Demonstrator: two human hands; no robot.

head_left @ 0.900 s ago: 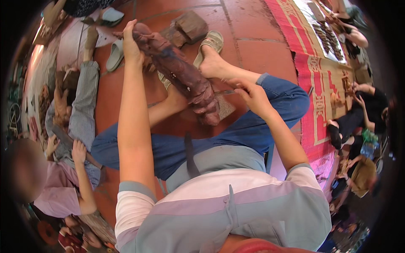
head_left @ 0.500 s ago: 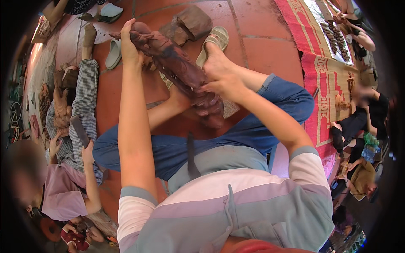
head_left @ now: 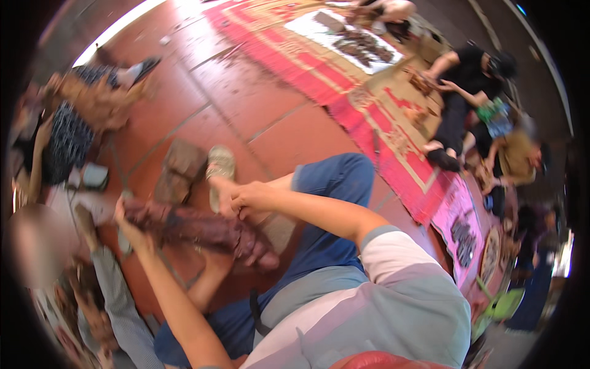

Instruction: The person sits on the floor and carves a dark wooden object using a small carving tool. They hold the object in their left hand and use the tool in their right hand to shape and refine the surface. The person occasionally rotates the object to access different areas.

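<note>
A long dark reddish-brown wood carving point(head_left: 196, 229), knobbly with carved forms, lies slantwise over my crossed legs. Its far-left end rests in my left hand point(head_left: 134, 235), whose thumb and palm cup it. Its nearer, rounded end points right, toward my lap. My right hand point(head_left: 251, 198) is beside the carving's upper edge, fingers curled together; whether they touch the wood or pinch something small, I cannot make out. Motion blurs the picture somewhat.
Wooden blocks point(head_left: 181, 165) sit on the red tiles beyond the carving, near my sandalled foot point(head_left: 221, 169). A red-and-tan mat point(head_left: 362, 117) stretches across the right, with seated people working there. Dark pieces lie on a white sheet point(head_left: 307, 27). Other people sit close at left.
My view has swung to the right, bringing more of the mat into sight. My right hand has come off the carving's middle to its upper edge; the left keeps hold of its end.
</note>
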